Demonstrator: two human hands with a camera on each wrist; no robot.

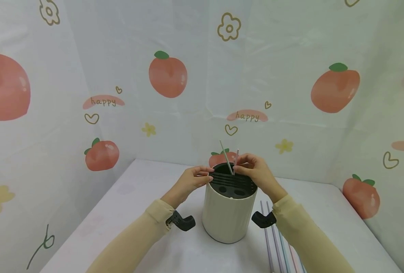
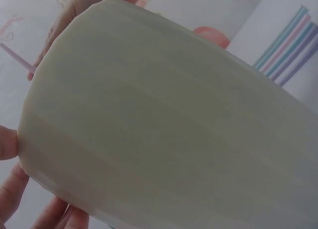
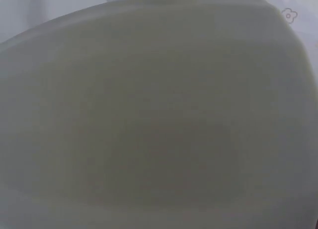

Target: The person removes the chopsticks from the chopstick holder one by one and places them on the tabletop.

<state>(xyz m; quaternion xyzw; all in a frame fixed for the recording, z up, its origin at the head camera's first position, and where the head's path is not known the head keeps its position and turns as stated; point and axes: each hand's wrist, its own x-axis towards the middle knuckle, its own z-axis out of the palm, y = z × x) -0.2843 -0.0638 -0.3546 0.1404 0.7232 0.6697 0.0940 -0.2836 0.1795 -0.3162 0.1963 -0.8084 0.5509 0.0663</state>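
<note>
A cream ribbed utensil holder (image 1: pixel 227 216) with a black slotted top (image 1: pixel 230 182) stands upright on the table. My right hand (image 1: pixel 254 170) pinches a pale pink chopstick (image 1: pixel 236 157) over the top's far opening; its lower end is hidden. Beside it a pale green chopstick (image 1: pixel 225 153) leans in the holder, thin end up. With thumb and fingers, my left hand (image 1: pixel 192 180) holds the holder's left rim. In the left wrist view that thumb (image 2: pixel 7 142) touches the edge and the fingers lie along the side. The holder's wall (image 3: pixel 159 110) fills the right wrist view.
Several coloured chopsticks (image 1: pixel 275 242), purple, teal, pink and blue, lie side by side on the white table (image 1: pixel 147 189), partly under the right sleeve. A white curtain (image 1: pixel 195 113) printed with fruit and flowers rises behind the table.
</note>
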